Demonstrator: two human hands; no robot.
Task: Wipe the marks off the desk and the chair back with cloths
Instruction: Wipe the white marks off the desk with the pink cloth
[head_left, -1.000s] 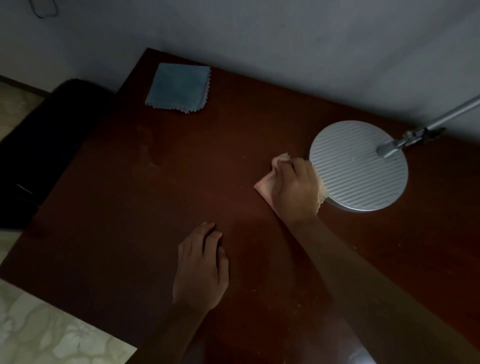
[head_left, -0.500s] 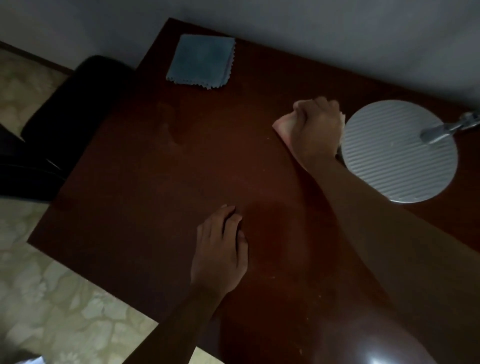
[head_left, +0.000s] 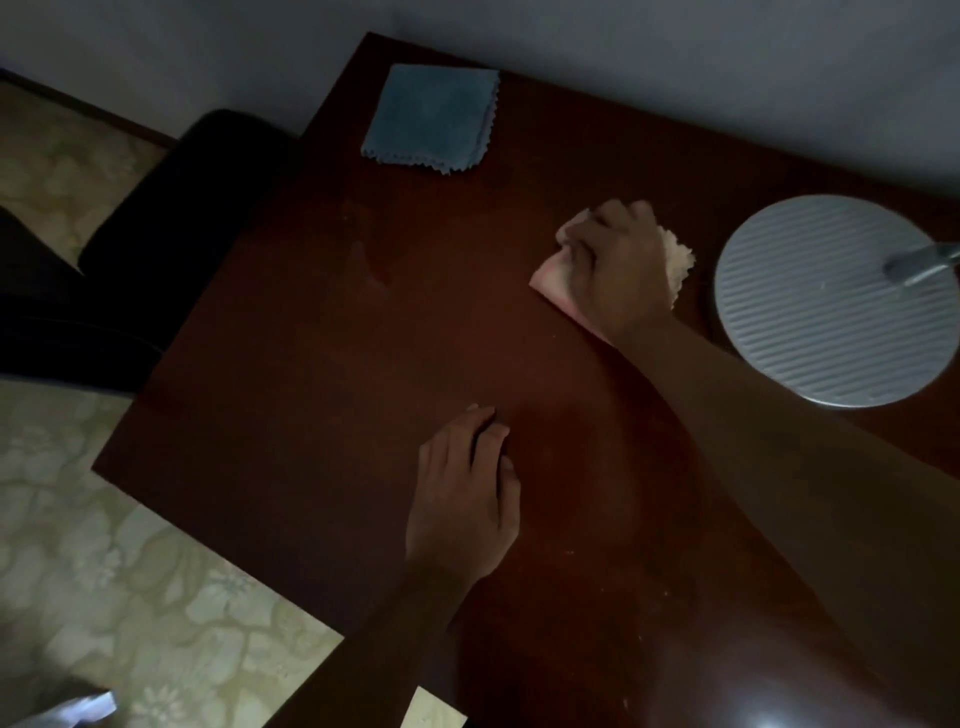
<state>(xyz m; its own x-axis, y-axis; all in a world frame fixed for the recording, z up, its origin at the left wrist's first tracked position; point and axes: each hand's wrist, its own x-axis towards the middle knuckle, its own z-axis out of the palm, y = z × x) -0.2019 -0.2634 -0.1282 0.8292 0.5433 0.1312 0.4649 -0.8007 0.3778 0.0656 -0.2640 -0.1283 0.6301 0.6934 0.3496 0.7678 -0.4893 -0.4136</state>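
Pressing a pink cloth (head_left: 551, 278) onto the desk (head_left: 322, 364), the right hand (head_left: 621, 270) is gripping it with curled fingers, just left of the lamp base (head_left: 826, 306). The left hand (head_left: 462, 499) is lying flat on the desk nearer the front edge, fingers relaxed and holding nothing. A blue cloth (head_left: 431, 119) is lying folded at the far corner, beside the dark chair (head_left: 156, 249).
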